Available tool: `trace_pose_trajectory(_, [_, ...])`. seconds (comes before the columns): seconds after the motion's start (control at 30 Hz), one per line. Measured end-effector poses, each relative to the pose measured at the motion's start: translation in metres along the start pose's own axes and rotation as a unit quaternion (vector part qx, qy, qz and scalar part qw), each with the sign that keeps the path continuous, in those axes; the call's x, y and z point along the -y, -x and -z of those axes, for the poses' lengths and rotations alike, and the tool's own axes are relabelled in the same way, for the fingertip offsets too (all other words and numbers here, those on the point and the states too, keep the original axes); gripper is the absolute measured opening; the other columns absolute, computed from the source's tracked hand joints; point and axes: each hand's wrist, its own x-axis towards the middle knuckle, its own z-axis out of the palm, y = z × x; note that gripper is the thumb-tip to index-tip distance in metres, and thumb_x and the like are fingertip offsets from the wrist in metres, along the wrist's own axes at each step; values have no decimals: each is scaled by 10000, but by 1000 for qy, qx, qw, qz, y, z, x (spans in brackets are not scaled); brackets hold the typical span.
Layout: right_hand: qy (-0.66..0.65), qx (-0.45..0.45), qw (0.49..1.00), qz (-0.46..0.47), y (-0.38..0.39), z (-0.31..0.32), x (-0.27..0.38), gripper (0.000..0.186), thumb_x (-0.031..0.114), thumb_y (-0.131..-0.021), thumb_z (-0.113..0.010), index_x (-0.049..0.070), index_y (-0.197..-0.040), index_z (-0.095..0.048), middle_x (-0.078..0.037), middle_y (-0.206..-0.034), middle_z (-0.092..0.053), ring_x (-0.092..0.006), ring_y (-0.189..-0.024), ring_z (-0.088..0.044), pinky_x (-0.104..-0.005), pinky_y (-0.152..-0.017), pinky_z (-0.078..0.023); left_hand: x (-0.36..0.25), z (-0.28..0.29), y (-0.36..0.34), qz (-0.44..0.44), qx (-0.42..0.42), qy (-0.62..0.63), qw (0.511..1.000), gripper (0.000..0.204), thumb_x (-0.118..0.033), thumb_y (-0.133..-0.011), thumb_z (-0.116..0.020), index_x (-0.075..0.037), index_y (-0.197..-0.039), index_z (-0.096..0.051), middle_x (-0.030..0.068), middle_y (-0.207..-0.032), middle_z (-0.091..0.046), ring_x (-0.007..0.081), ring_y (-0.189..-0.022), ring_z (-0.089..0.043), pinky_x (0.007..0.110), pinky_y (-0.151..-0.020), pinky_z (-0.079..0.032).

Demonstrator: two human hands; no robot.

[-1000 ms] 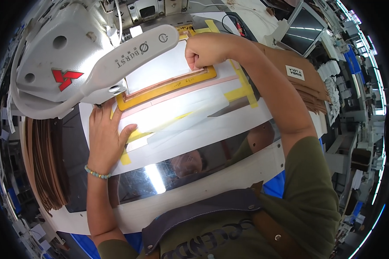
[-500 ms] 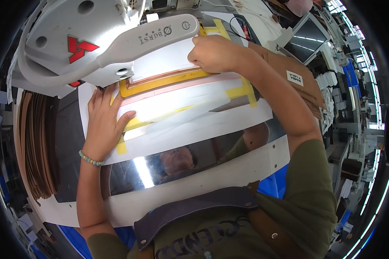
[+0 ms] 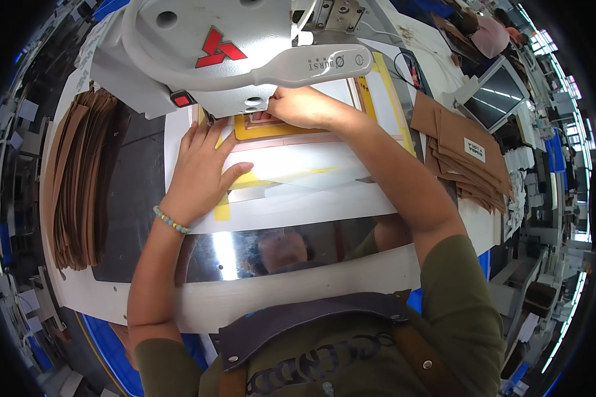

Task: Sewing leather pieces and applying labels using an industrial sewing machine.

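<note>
My left hand [image 3: 202,167] rests with fingers spread at the left corner of a yellow frame [image 3: 281,132], its thumb stretched over a white sheet. A beaded bracelet circles that wrist. Inside the frame's near left part, under the machine head, my right hand [image 3: 304,108] has its fingers curled down and closed; whatever they pinch is hidden. Brown edging runs along the frame's inner side. A pink strip [image 3: 298,141] lies along its near edge. Below is the white sheet [image 3: 291,215], with yellow tape [image 3: 222,210] on it.
A grey-white sewing machine head [image 3: 179,49] overhangs the work, with a lamp [image 3: 314,65] on a bent neck. Brown pieces [image 3: 76,185] are stacked at left, more brown pieces [image 3: 467,147] at right beside a screen [image 3: 495,96]. A shiny metal plate [image 3: 331,248] lies near me.
My right hand has moved from the frame's right part leftward to its near left part. The left hand keeps its place at the frame's corner. The whole view has shifted.
</note>
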Motion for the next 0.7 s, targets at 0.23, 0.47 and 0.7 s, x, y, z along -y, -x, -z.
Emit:
trace_pose_trajectory(0.23, [-140, -109, 982, 70, 45, 16, -34, 288, 105, -1073, -508, -8, -1243, -711, -108, -1176, -753, -189, -1107, -712, -368, -954, -567, 2, 15, 8, 2, 24, 18, 1000, 650, -482, -1043, -608, -43, -1520, -563, 217, -1657, -420, 431, -1564, -313, 515, -1281, -255])
trace_pose_trajectory(0.47, [-78, -254, 955, 129, 122, 57, -98, 213, 12, -1074, -471, 0, -1125, -678, -84, -1190, -734, -123, -1046, -649, -273, -901, -512, 123, 104, 66, 139, -245, -125, 951, 336, -211, -986, -705, -46, -1279, -724, 151, -1232, -740, 370, -1133, -684, 465, -961, -557])
trace_pose_trajectory(0.7, [-75, -332, 931, 134, 128, 65, -125, 213, -10, -1070, -476, 3, -1048, -688, -70, -1179, -716, -98, -982, -615, -253, -833, -494, 240, 140, 127, 377, -146, -189, 895, 243, -193, -1007, -655, -50, -1163, -774, 231, -1027, -761, 443, -960, -714, 526, -907, -559])
